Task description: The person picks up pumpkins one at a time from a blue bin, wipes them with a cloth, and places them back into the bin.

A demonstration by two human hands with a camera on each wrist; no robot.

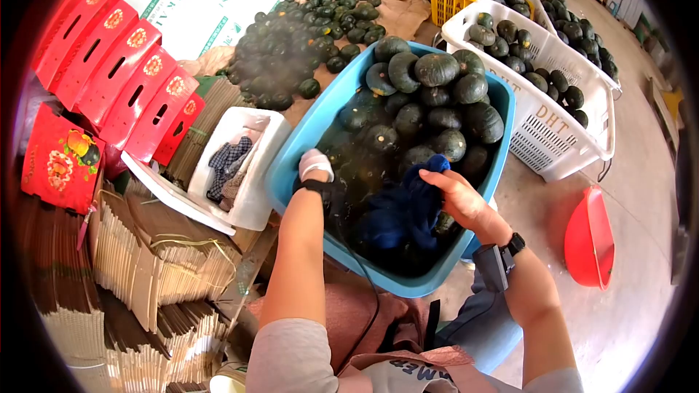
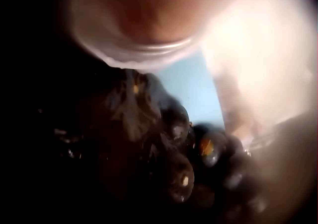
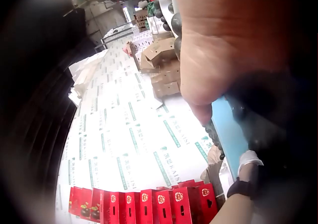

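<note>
A blue tub (image 1: 287,164) holds murky water and many dark green squash (image 1: 437,70), heaped at its far end. My right hand (image 1: 463,202) pinches a wet dark-blue cloth (image 1: 408,211) over the near right part of the tub, the cloth hanging down to the water. Inside the left wall is my left hand (image 1: 316,165) in a white glove, pointing down at the water. Its fingers are hidden, so I cannot tell what they hold. Squash (image 2: 180,177) appear below that hand in the dark left wrist view.
Right of the tub stand a white crate (image 1: 550,127) of squash and a red basin (image 1: 590,240). More squash (image 1: 320,29) lie on a ground sheet beyond. At left are a foam box (image 1: 273,138) with cloths, red cartons (image 1: 131,51) and stacked flat cardboard (image 1: 131,255).
</note>
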